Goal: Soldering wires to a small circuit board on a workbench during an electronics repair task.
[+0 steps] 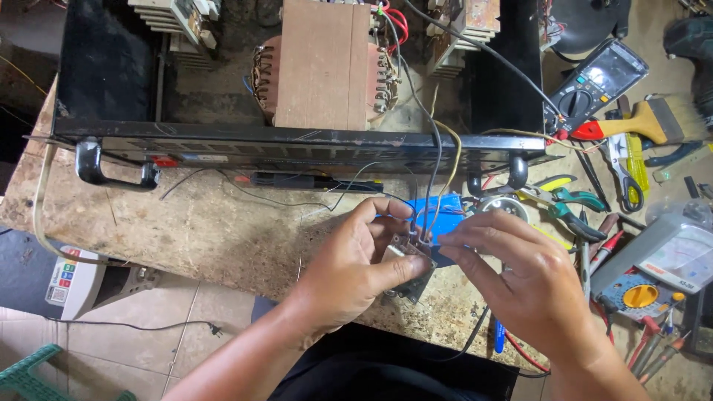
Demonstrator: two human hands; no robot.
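Head view: both hands pinch a small wired component over the worktop's near edge.
Left hand (349, 271) fingers closed on the component (411, 256), thumb under; right hand (520, 278) fingertips closed on its right side, by the grey and yellow wires (440, 174) running to the black chassis (297, 137). Best done gripping steady, wires slack. Pliers (568, 208) lie right.

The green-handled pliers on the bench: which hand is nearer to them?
Right. The right hand sits just below and left of the green-handled pliers, pinching wires at a small part. The left hand grips that part farther left.
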